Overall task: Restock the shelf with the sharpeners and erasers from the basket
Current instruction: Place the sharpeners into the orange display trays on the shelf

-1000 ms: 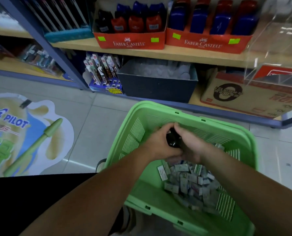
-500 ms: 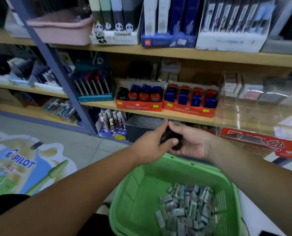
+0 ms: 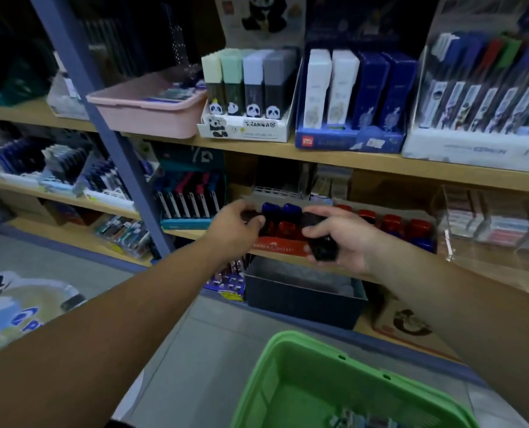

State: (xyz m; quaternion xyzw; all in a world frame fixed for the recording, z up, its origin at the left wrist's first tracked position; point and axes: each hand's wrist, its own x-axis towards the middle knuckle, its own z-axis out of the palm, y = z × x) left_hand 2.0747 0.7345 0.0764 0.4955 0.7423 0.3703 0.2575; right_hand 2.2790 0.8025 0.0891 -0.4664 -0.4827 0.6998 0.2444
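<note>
A: Grips first. Right hand (image 3: 345, 242)?

B: Palm up, fingers curled round a clutch of black sharpeners (image 3: 320, 245), thumb pressed on top. No count possible; they blur into one dark mass.

A: Left hand (image 3: 230, 231)?

B: Thumb and fingertips pinch one small dark piece (image 3: 251, 216), too blurred to name. It is held just left of the right hand, and the two hands are apart.

A: Position against the shelf?

B: Both hands are in front of the red display box (image 3: 275, 249), which stands on the middle shelf (image 3: 186, 233). Blue and red sharpeners stand in rows inside the box. The left hand covers its left end.

A: Basket?

B: The green basket (image 3: 291, 341) sits low and nearer than the shelf, well apart from both hands. A few pale erasers (image 3: 349, 421) show in its bottom.

A: Surroundings?

B: A dark bin (image 3: 300, 307) sits on the lowest shelf, below the red box. A pink tray (image 3: 146, 114) is on the shelf above, to the left.
</note>
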